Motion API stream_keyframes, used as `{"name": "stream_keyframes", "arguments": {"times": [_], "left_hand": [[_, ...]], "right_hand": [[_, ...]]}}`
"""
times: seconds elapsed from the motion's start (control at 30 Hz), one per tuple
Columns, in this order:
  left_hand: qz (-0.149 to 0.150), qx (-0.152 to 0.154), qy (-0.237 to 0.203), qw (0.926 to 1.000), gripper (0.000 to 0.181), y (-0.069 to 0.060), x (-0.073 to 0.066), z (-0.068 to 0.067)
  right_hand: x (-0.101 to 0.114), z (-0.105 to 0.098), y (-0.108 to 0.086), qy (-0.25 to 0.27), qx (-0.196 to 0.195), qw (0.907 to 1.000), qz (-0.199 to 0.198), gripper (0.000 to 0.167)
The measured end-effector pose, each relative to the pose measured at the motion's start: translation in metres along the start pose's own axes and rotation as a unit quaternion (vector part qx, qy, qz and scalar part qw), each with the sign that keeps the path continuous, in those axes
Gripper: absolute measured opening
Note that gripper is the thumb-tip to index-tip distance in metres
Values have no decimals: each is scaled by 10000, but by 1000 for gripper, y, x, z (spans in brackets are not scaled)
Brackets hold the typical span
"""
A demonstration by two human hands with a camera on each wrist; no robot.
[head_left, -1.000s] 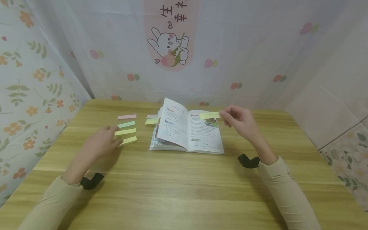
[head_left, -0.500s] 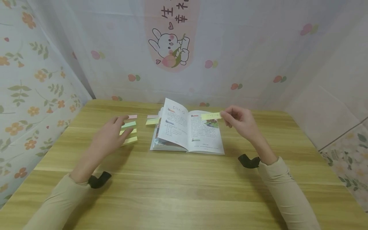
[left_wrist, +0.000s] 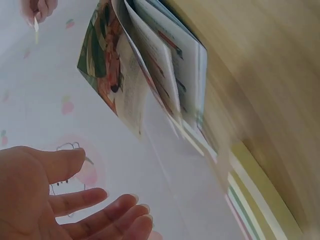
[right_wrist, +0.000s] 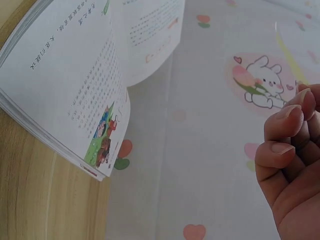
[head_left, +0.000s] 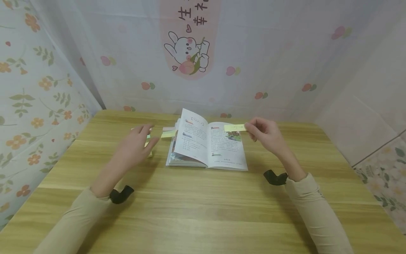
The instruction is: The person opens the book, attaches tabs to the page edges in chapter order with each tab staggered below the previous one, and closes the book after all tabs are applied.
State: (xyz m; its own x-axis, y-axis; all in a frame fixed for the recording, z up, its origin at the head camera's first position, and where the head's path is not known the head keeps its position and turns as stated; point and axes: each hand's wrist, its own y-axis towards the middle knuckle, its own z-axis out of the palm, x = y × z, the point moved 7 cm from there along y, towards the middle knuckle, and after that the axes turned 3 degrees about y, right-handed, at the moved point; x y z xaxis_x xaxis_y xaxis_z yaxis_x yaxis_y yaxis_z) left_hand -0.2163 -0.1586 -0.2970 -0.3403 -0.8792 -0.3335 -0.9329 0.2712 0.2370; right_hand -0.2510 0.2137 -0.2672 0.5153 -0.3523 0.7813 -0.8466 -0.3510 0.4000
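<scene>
An open book lies on the wooden table, its left page lifted at an angle. My right hand pinches one end of a yellow sticky strip with handwriting on it, holding it above the right page. In the right wrist view that strip appears nearly edge-on. My left hand, fingers extended and holding nothing, hovers left of the book, partly covering several coloured sticky strips on the table. The left wrist view shows its relaxed fingers apart from the strips.
A yellow tab and a pink tab stick out from the book's left side. Behind the table hangs a white curtain with a rabbit print. Black curved pieces sit at both wrists.
My left hand has moved right and away from me, across the strips toward the book. My right hand stays nearly still with the yellow strip, which has shifted very slightly right.
</scene>
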Motion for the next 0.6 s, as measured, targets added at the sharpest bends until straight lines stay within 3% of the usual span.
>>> {"name": "stream_keyframes", "arguments": {"times": [0.33,0.6], "left_hand": [[86,28,-160,9998,58,14,-19,9],[511,-316,-246,9979,50,21,-42,9]], "right_hand": [[-12,1,-1,-250,244,9988,333,23],[-15,0,0,-334,301,9982,402,22]]}}
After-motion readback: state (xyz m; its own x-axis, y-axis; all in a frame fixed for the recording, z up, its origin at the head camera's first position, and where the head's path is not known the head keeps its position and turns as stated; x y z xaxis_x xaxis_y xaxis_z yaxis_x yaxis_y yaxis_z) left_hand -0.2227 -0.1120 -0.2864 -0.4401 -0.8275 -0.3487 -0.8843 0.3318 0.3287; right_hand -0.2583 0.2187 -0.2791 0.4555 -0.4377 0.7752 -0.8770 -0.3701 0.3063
